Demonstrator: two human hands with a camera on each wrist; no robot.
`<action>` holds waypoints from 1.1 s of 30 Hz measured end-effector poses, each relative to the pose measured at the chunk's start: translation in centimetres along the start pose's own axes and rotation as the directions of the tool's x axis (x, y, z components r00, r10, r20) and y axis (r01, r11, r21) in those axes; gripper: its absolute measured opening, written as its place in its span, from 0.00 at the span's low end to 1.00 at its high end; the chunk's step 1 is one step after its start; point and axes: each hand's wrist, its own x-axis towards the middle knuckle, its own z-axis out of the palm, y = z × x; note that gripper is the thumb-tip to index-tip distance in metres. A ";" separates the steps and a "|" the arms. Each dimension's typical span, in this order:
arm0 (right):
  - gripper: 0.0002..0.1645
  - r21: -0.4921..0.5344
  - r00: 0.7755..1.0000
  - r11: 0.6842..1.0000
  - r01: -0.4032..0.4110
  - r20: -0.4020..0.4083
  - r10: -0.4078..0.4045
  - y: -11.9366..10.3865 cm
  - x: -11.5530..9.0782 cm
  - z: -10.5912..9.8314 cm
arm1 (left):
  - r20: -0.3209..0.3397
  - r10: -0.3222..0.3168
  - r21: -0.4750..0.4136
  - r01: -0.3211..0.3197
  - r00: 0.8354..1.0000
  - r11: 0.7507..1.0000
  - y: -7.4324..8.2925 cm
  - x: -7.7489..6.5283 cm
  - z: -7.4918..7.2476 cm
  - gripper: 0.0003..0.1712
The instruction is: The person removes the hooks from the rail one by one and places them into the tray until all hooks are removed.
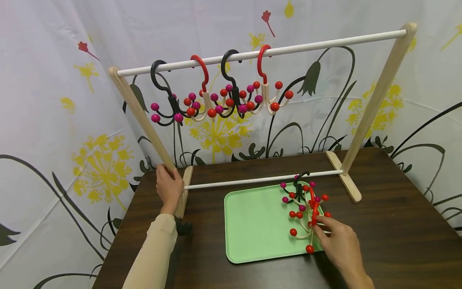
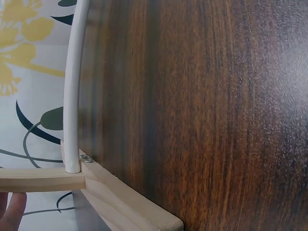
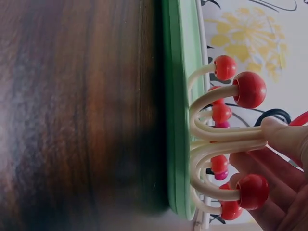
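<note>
My left hand (image 1: 169, 186) grips the left wooden post (image 1: 149, 124) of a rack low down, near its foot. In the left wrist view its fingertips (image 2: 13, 211) touch that post. With thumb and fingers, my right hand (image 1: 341, 243) pinches a multi-prong hanging hook (image 1: 315, 212) by its red upper part. Curved cream prongs (image 3: 199, 108) with red ball tips spread from its stem, close over the right end of a green tray (image 1: 258, 224). Behind it on the tray lie a black hook with magenta balls (image 1: 298, 190) and another red-and-cream hook (image 1: 311, 194), partly hidden.
Several similar hooks, black (image 1: 228, 66) and red (image 1: 262, 62), hang from the rack's white top rail (image 1: 321, 46). A lower white bar (image 1: 223, 184) crosses just behind the tray. The right foot (image 1: 344, 176) rests on the brown table (image 1: 397, 224). A patterned curtain (image 1: 36, 100) hangs behind.
</note>
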 end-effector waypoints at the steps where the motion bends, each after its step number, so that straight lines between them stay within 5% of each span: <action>1: 0.13 0.007 1.000 1.000 -0.003 -0.001 0.003 0.0 0.0 0.0 | -0.001 0.001 -0.001 -0.001 1.000 1.000 -0.1 0.0 0.0 0.17; 11: 0.17 0.038 0.996 0.997 -0.073 0.050 0.071 -0.4 -0.2 -1.1 | 0.003 0.004 -0.005 -0.004 1.000 1.000 -0.2 0.0 0.0 0.17; 16: 0.19 0.046 0.999 0.997 -0.054 0.001 0.054 -1.5 0.2 -3.2 | 0.002 0.006 -0.007 -0.006 1.000 1.000 -0.1 0.1 -0.1 0.17; 24: 0.18 0.178 0.973 0.970 0.164 -0.191 -0.130 -4.7 3.9 -7.1 | -0.003 0.014 -0.010 -0.014 1.000 1.000 0.0 0.0 -0.2 0.17; 33: 0.20 0.185 0.907 0.896 0.403 -0.211 -0.364 -10.6 13.0 -8.7 | 0.012 0.002 0.004 -0.002 1.000 1.000 -0.1 0.2 -0.2 0.17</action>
